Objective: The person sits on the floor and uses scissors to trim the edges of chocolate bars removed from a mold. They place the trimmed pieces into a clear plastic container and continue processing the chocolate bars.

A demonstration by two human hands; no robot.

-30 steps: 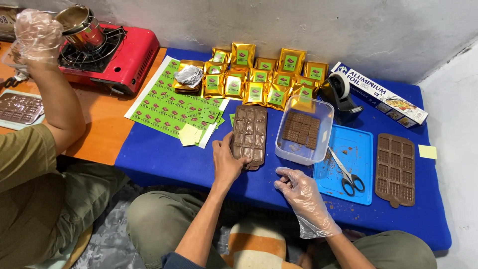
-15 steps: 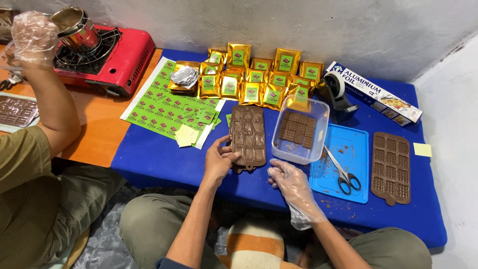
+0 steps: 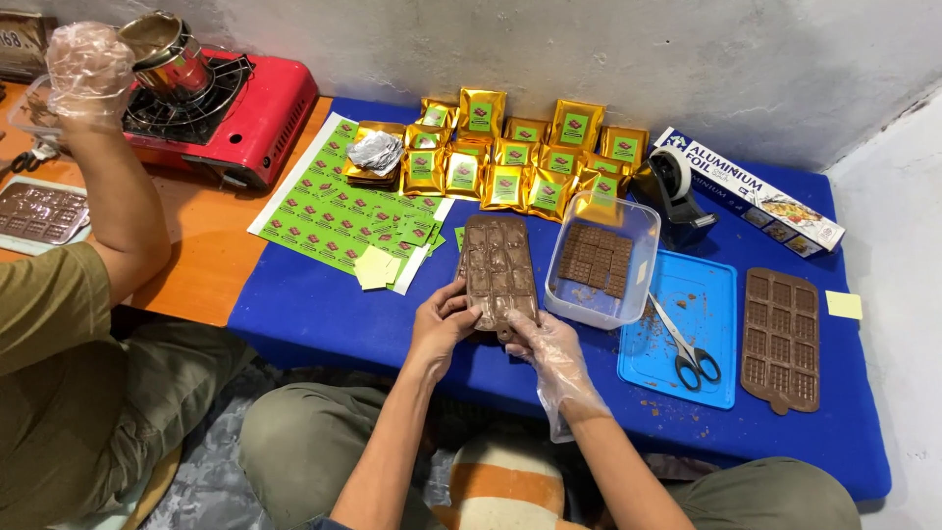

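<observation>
A low table (image 3: 324, 304) covered in blue cloth carries nearly everything, with a bare orange stretch at its left end. On that orange end, near the far edge, stands a red portable gas stove (image 3: 260, 113) with a small steel pot (image 3: 162, 49) on its burner; a co-worker in an olive shirt sits there, a gloved hand (image 3: 88, 64) raised beside the pot. A sheet of green stickers (image 3: 339, 211) lies where the orange meets the blue. Along the far edge of the blue cloth stands a cluster of gold foil pouches (image 3: 510, 157), and towards the far right corner lie a long foil box (image 3: 751, 191) and a black tape dispenser (image 3: 677, 186). Near the middle sits a clear plastic tub (image 3: 628, 280) holding brown chocolate pieces, touching a blue cutting mat (image 3: 706, 383) on which scissors (image 3: 687, 348) lie. Near the right end lies a second brown mould (image 3: 782, 339). At the near edge, about the middle, the person holds a brown silicone chocolate mould (image 3: 498, 270), its far end resting on the cloth. The bare left hand (image 3: 442, 324) has its grip clamped on the mould's near left side; the right hand (image 3: 554, 348), in a clear plastic glove, has its grip closed on the near right corner.
</observation>
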